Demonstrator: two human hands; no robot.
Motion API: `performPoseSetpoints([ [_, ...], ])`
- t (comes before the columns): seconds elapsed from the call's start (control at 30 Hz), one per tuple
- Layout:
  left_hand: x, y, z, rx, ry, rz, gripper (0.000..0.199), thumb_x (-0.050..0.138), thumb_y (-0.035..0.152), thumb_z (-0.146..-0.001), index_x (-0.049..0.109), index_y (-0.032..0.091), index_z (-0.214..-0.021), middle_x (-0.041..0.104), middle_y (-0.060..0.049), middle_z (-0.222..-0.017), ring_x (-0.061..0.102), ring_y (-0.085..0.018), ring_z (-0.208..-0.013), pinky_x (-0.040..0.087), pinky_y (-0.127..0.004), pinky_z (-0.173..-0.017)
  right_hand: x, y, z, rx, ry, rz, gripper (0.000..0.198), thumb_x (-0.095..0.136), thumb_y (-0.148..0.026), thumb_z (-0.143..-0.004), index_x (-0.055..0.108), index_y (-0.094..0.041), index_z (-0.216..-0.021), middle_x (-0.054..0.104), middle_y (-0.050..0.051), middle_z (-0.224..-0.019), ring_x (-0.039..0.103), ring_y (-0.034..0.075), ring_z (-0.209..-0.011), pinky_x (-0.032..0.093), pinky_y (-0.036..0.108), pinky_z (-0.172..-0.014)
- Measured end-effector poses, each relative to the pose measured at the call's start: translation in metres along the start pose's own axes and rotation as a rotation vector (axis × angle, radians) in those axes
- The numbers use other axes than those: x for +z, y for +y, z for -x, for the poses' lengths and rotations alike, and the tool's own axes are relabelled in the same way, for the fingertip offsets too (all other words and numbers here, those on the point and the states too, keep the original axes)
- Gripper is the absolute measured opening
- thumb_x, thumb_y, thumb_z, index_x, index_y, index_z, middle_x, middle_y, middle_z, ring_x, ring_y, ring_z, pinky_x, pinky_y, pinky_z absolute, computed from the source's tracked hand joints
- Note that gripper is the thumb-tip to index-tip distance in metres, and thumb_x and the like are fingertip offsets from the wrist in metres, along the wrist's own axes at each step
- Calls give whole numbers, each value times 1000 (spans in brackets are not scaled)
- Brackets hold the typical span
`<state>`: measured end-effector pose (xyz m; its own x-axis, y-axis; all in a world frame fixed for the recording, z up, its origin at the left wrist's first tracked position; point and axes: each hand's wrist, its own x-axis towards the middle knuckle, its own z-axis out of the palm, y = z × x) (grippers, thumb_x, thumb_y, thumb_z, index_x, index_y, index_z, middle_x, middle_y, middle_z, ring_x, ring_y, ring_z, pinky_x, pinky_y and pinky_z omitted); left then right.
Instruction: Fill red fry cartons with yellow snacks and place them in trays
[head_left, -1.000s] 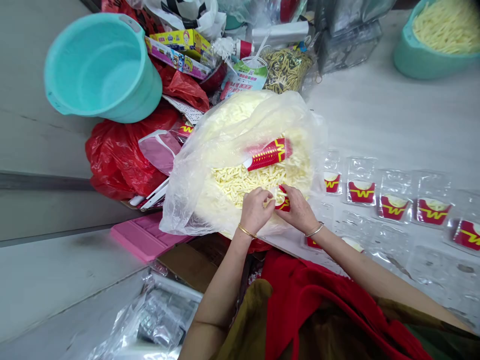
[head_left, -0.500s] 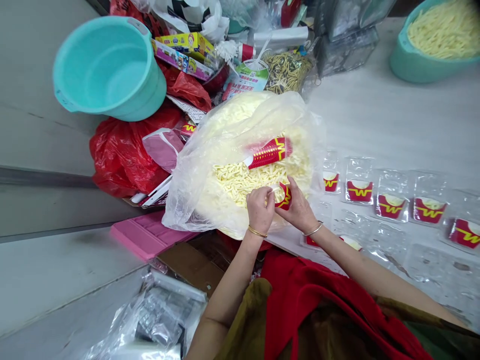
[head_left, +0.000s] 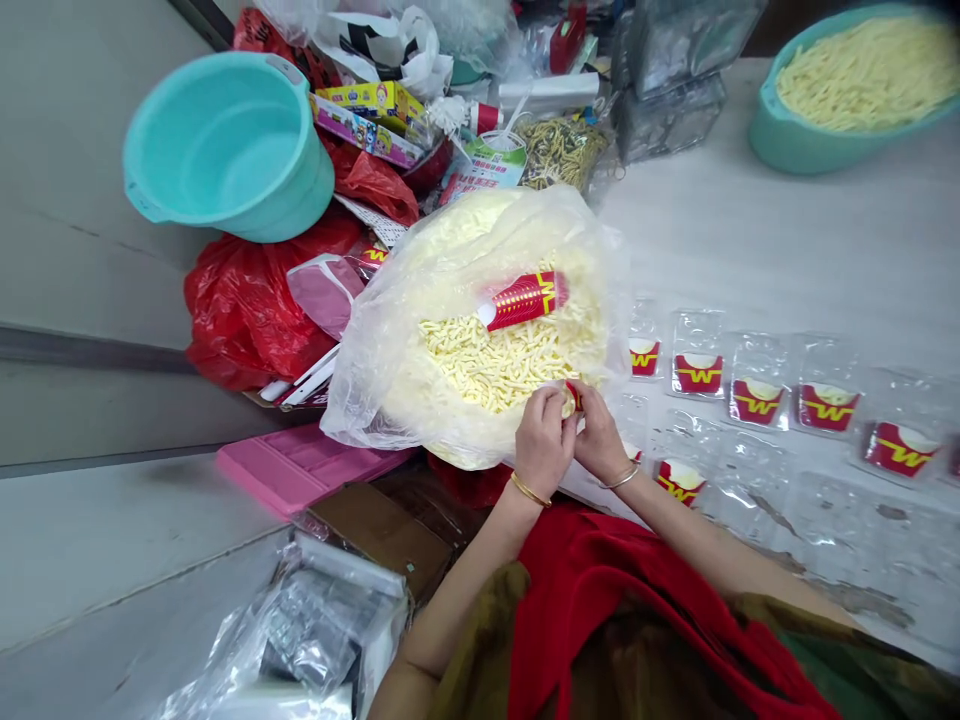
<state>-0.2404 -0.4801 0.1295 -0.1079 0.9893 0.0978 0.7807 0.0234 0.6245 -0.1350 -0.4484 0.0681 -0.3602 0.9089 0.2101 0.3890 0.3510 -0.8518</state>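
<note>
Over the near right edge of a clear plastic bag (head_left: 367, 370), both hands meet at a small red-and-yellow fry carton (head_left: 575, 396), mostly covered by fingers. My right hand (head_left: 598, 436) grips the carton from its right side. My left hand (head_left: 541, 437) is closed at the carton's open side, its fingertips together on something pale that I cannot make out clearly. Pale yellow fry-shaped sticks (head_left: 487, 360) fill the opened bag. On top of them lies a nested stack of red fry cartons (head_left: 525, 300) with yellow markings.
To the right, clear blister packs (head_left: 698, 352) with red cartons stand in rows on the white table (head_left: 675, 230). A teal tub of sticks (head_left: 787, 150) is at the back right. An empty teal basin (head_left: 225, 140) sits left, above red bags (head_left: 240, 310). A pink tray (head_left: 300, 465) lies below.
Both hands have drawn closer together and lower, toward the body. The carton has turned and is more hidden by the fingers. The whole view has shifted slightly.
</note>
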Motion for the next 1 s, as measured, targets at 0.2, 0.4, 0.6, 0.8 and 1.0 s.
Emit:
performPoseSetpoints([
  [0.2, 30, 33, 19, 74, -167, -250, 21, 47, 16, -87, 62, 14, -101, 63, -11, -102, 56, -25, -95, 43, -44, -90, -24, 14, 40, 96, 28, 3, 44, 41, -17, -87, 41, -22, -131, 55, 12, -121, 51, 23, -114, 45, 47, -99],
  [0.4, 96, 67, 36, 180, -470, -190, 23, 43, 21, -89, 66, 17, -90, 63, -7, -102, 59, -18, -83, 47, -32, -74, -81, 48, 103, 237, 45, 66, 42, 45, -18, -85, 44, -20, -127, 55, 12, -121, 51, 24, -113, 42, 46, -100],
  [0.6, 192, 100, 48, 479, -752, 15, 25, 42, 25, -91, 66, 17, -91, 63, -5, -105, 61, -15, -89, 46, -25, -76, -153, 94, 218, 818, 255, -12, 49, 71, -46, -66, 54, -16, -101, 60, 11, -100, 55, 26, -94, 47, 45, -86],
  [0.8, 282, 140, 41, 745, -1018, -116, 25, 43, 13, -86, 63, 11, -100, 65, -10, -102, 62, -21, -90, 46, -30, -75, -174, 142, 279, 1063, 270, -247, 50, 59, -70, -64, 49, -22, -60, 56, 2, -56, 56, 20, -58, 50, 35, -53],
  [1.0, 313, 140, 36, 772, -1152, -163, 20, 55, 20, -81, 65, 13, -96, 67, -10, -99, 63, -19, -86, 45, -26, -71, -163, 174, 276, 1180, 447, -429, 53, 59, -75, -57, 50, -23, -64, 63, 5, -63, 62, 22, -62, 55, 41, -64],
])
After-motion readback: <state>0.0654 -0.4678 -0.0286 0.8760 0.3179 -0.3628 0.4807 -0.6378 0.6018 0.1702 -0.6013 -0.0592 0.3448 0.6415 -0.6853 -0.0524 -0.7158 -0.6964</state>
